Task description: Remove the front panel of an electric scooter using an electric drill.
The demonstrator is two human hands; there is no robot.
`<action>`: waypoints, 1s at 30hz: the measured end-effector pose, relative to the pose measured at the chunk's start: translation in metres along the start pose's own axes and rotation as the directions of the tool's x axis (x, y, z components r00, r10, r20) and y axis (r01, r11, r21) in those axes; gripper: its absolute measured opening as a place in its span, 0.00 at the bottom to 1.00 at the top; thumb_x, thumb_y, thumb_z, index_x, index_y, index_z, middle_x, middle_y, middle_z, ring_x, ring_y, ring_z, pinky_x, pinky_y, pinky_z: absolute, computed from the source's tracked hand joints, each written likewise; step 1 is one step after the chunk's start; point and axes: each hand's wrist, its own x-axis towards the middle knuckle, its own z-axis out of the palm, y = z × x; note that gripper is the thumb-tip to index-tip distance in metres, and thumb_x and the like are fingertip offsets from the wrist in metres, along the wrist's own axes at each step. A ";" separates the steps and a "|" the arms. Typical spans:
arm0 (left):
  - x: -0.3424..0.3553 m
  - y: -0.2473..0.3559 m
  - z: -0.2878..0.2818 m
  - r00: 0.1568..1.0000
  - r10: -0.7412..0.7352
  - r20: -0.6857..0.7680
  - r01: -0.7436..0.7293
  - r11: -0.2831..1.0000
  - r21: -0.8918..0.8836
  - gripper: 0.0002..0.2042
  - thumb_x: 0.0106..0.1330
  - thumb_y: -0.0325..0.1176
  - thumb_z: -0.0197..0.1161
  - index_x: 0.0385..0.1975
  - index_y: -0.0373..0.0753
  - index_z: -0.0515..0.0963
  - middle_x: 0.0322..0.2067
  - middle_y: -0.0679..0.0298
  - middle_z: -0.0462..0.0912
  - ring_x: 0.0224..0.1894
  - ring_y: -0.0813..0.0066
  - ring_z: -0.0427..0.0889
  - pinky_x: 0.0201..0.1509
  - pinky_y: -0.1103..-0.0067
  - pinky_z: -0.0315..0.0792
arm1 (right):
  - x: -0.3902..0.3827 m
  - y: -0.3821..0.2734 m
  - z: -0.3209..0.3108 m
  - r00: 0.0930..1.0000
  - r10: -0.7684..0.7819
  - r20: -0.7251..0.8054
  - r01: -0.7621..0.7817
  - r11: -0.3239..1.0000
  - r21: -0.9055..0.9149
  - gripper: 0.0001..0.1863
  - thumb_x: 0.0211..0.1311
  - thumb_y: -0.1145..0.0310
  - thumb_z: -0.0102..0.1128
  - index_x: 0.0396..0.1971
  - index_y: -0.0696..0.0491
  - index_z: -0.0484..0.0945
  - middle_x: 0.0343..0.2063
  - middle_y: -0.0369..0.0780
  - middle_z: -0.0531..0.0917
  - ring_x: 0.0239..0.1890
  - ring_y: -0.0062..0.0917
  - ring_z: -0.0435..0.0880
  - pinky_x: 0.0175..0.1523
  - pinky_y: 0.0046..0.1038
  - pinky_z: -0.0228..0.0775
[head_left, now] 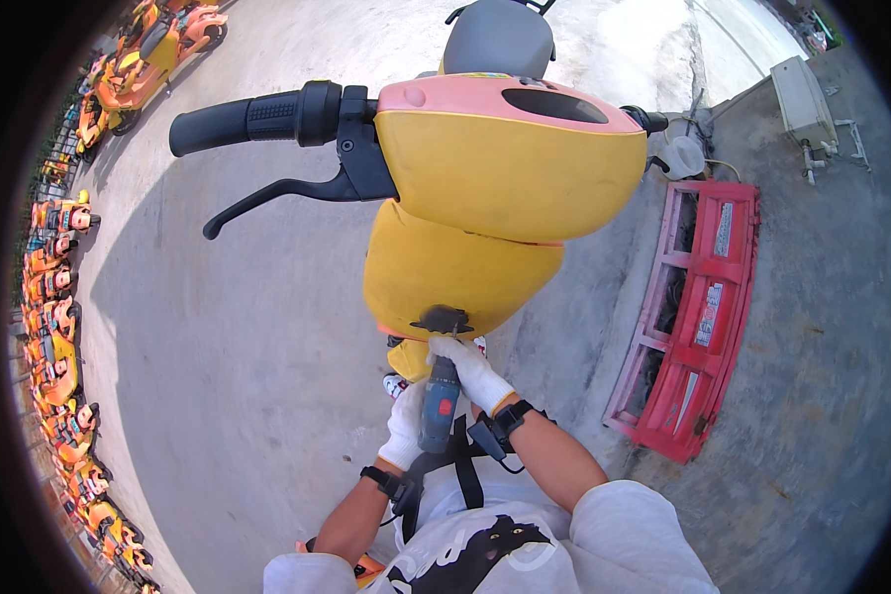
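Observation:
A yellow and pink scooter's front [505,168] faces me, with black handlebar grip and brake lever [277,193]. Low on its lower yellow panel [465,267] is a dark opening or fitting [431,322]. A blue-grey power drill [436,421] with a red detail points up at that spot; its tip is hard to make out. My right hand [470,371], in a white glove, is closed around the drill's front end, just below the dark spot. My left hand [404,426], also gloved, is closed on the drill lower down, its fingers partly hidden behind it.
Rows of orange and yellow scooters [59,337] line the left side, with another [139,69] at upper left. A red rack-like trough [713,287] lies on the concrete at right. A pale box with pipes [802,104] and a white container [683,158] are at upper right.

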 end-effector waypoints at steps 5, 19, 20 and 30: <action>-0.002 0.042 -0.012 0.989 0.131 -0.061 -0.108 0.951 0.289 0.16 0.58 0.33 0.72 0.45 0.40 0.78 0.35 0.60 0.85 0.37 0.61 0.85 0.42 0.71 0.78 | -0.004 -0.005 0.006 1.000 0.010 0.013 -0.010 1.000 -0.003 0.18 0.59 0.52 0.64 0.30 0.53 0.79 0.27 0.35 0.78 0.28 0.20 0.76 0.34 0.25 0.70; -0.001 0.124 -0.044 0.970 0.240 0.035 -0.183 0.630 0.755 0.11 0.60 0.31 0.62 0.42 0.41 0.77 0.30 0.58 0.80 0.35 0.57 0.82 0.40 0.65 0.73 | -0.003 0.000 0.005 0.988 0.021 0.152 -0.078 0.920 0.384 0.14 0.61 0.57 0.63 0.25 0.53 0.78 0.21 0.38 0.81 0.23 0.23 0.78 0.32 0.25 0.73; 0.000 0.126 -0.048 0.961 0.268 0.064 -0.210 0.562 0.800 0.09 0.60 0.31 0.61 0.40 0.41 0.76 0.30 0.61 0.79 0.35 0.60 0.81 0.38 0.66 0.71 | 0.000 0.004 0.004 0.981 0.047 0.188 -0.125 0.896 0.426 0.13 0.61 0.57 0.64 0.28 0.52 0.78 0.23 0.36 0.81 0.25 0.22 0.79 0.33 0.25 0.74; 0.010 0.110 -0.051 0.950 0.276 0.148 -0.276 0.514 0.812 0.11 0.60 0.30 0.59 0.42 0.39 0.78 0.29 0.60 0.79 0.35 0.60 0.80 0.42 0.66 0.72 | 0.008 -0.008 -0.003 0.992 -0.067 0.102 0.070 0.997 -0.026 0.15 0.58 0.57 0.63 0.32 0.56 0.80 0.27 0.35 0.80 0.31 0.19 0.77 0.38 0.24 0.71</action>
